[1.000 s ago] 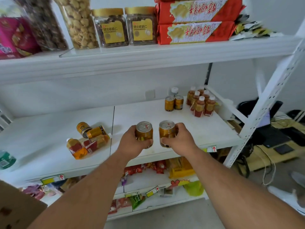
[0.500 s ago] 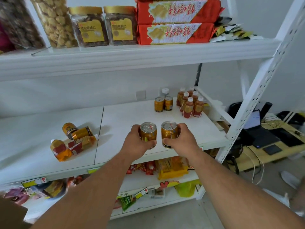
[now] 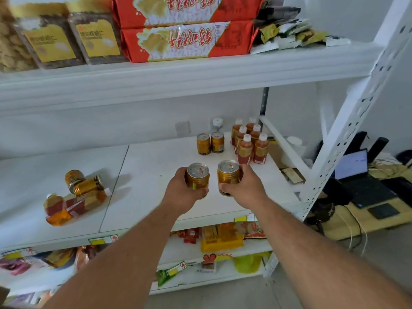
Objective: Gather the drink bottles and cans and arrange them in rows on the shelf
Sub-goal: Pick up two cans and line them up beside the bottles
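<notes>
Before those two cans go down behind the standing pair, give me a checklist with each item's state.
1. Left hand grips its can upright: ok.
2. Right hand grips its can upright: ok.
3. Bare shelf before the two standing cans: ok.
4. Bottle rows upright beside them: ok.
5. All drinks gathered: not ok, a tipped pile lies left.
6. Cans dent-free: cannot tell.

Two upright gold metal drink cans with silver tops (image 3: 198, 178) (image 3: 228, 176) sit side by side above the white shelf (image 3: 156, 166), two more (image 3: 210, 143) stand by six white-capped amber bottles (image 3: 249, 141); toppled cans and bottles (image 3: 73, 195) lie left
</notes>
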`<action>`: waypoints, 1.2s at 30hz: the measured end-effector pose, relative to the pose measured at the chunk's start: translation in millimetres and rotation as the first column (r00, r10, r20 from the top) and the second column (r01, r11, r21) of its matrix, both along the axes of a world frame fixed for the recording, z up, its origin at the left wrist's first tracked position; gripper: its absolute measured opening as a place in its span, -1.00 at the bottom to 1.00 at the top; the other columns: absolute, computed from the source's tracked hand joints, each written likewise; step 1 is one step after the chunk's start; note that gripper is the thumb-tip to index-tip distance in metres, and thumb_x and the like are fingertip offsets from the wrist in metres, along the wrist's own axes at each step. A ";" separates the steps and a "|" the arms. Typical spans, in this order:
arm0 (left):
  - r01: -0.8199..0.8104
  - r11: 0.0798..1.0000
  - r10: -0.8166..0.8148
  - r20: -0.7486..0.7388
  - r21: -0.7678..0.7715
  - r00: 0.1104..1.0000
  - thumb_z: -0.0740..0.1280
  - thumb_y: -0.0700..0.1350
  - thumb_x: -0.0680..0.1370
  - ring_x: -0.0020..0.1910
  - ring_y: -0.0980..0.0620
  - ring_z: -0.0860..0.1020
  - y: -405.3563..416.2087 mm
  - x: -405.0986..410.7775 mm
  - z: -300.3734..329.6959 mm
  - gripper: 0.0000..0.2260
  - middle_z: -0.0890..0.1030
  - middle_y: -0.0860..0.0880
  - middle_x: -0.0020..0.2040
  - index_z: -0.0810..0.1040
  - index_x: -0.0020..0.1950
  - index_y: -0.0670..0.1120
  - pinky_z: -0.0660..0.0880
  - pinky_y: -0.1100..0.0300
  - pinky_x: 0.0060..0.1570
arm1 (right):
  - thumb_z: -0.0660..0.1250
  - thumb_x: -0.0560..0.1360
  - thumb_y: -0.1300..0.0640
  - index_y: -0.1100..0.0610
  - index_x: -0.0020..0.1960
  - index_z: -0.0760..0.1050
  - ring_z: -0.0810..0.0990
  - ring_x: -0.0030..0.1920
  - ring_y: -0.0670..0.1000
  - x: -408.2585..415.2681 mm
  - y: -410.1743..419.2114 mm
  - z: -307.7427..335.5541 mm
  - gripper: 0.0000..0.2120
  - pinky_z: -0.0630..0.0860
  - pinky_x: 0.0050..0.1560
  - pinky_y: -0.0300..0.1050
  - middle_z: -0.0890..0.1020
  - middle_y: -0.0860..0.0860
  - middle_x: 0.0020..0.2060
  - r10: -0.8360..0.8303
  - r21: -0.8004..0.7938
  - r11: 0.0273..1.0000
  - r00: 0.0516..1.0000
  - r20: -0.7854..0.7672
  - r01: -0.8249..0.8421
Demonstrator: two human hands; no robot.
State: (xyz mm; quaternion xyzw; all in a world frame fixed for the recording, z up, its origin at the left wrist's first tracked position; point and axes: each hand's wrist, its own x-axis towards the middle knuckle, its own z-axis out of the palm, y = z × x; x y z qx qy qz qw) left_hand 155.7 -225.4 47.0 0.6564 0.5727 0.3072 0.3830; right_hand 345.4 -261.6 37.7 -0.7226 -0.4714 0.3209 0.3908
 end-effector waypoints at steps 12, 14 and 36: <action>0.018 1.000 -0.018 0.009 -0.006 1.000 0.63 -0.13 0.26 0.10 0.05 0.54 97.5 26.5 -33.3 -0.34 0.55 0.03 0.19 0.45 0.30 -0.03 0.48 0.25 -0.02 | 0.61 0.35 0.01 0.01 0.45 0.33 0.52 0.28 0.04 21.3 83.2 -22.4 -0.23 0.46 0.27 -0.04 0.55 -0.03 0.31 -0.062 -0.045 0.997 0.998 0.014 0.063; 0.029 0.999 -0.029 0.013 -0.014 0.999 0.62 -0.15 0.28 0.10 0.05 0.53 111.9 29.5 -38.2 -0.34 0.55 0.05 0.17 0.44 0.31 -0.02 0.47 0.23 0.00 | 0.62 0.34 0.01 0.02 0.46 0.33 0.52 0.29 0.04 23.3 95.8 -26.8 -0.22 0.45 0.28 -0.04 0.55 -0.03 0.32 -0.077 -0.043 0.996 0.997 0.017 0.078; -0.058 0.998 0.057 0.072 0.015 0.996 0.60 -0.19 0.30 -0.02 0.13 0.54 214.8 76.4 -105.4 -0.49 0.58 0.15 -0.01 0.50 0.17 0.04 0.37 0.40 -0.20 | 0.59 0.38 0.14 0.08 0.34 0.36 0.57 0.27 0.11 45.1 231.9 -98.9 -0.37 0.48 0.12 -0.10 0.60 0.04 0.27 -0.036 -0.037 0.999 0.999 0.033 0.037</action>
